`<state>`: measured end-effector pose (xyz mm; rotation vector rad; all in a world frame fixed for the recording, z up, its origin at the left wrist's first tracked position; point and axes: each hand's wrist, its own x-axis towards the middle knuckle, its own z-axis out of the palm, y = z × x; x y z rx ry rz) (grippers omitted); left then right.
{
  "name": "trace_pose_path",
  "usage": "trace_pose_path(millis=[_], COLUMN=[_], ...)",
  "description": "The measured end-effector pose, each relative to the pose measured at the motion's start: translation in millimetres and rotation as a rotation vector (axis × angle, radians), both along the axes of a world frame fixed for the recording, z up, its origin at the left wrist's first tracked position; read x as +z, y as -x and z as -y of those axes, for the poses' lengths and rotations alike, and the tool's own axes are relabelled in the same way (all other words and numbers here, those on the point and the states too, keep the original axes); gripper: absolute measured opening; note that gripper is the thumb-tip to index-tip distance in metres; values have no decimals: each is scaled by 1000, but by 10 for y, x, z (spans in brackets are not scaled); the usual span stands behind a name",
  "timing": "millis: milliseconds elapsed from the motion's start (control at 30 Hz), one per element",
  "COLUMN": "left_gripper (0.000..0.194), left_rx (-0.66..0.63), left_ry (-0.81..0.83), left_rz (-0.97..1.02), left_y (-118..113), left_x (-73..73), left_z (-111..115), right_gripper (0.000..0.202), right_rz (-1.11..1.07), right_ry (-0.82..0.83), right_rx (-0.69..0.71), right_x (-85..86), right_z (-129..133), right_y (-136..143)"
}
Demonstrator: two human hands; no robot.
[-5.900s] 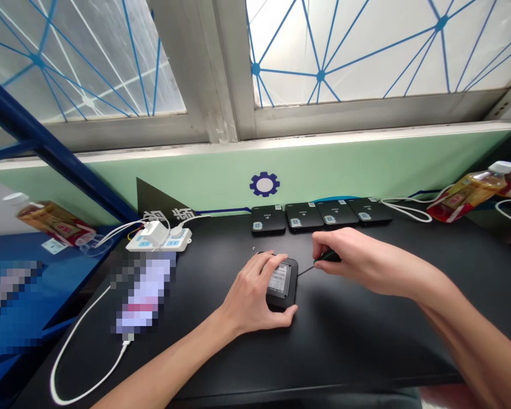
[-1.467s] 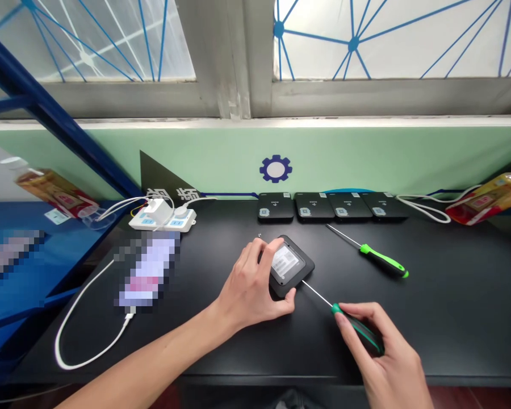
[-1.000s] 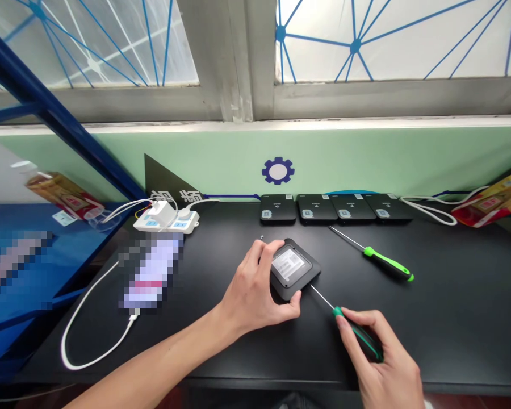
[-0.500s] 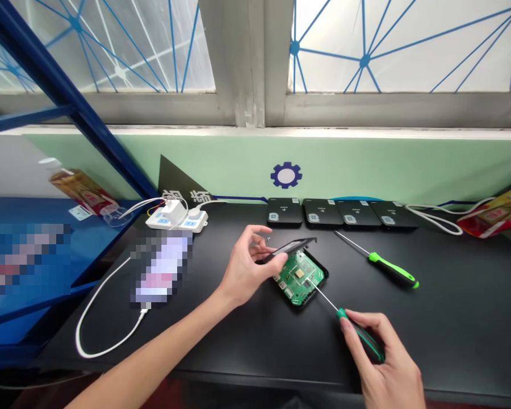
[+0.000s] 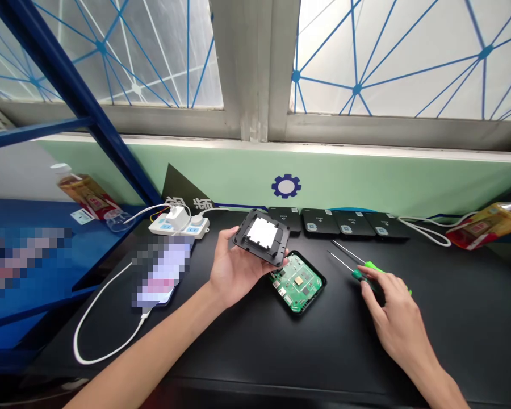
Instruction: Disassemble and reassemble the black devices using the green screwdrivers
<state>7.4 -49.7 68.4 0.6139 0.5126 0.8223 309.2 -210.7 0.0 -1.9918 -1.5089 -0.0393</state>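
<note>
Here the left hand (image 5: 232, 270) was raised palm-up over the black table (image 5: 451, 318), fingers curled round the removed black cover (image 5: 262, 237), white pad facing up. The opened device (image 5: 298, 282) lay just beside it, green board exposed. The right hand (image 5: 387, 304) rested loosely closed on a dark green screwdriver (image 5: 352, 271), beside a bright green one (image 5: 372, 265). Labels were too small to read.

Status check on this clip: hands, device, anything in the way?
Left hand holds the removed cover. Right hand rests on the dark-green screwdriver. Circuit board exposed, unobstructed.
</note>
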Motion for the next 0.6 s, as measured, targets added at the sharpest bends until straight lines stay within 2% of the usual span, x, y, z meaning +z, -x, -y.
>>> trace_pose_path(millis=[167,333,500,600], left_gripper=[65,71,72,71], left_rx=[-30,-83,-7,45], left_ry=[73,122,121,105], left_rz=[93,179,176,150], left_y=[9,21,21,14], left_x=[-22,-69,-91,-100], left_z=[-17,-53,-71,-85], right_gripper=[43,45,29,20], right_rz=[161,318,373,312], right_ry=[-6,-94,-225,-255], right_rx=[50,58,37,174], right_x=[-101,-94,74,214], right_z=[-83,-80,-65,-28], right_y=[-101,-73,145,458])
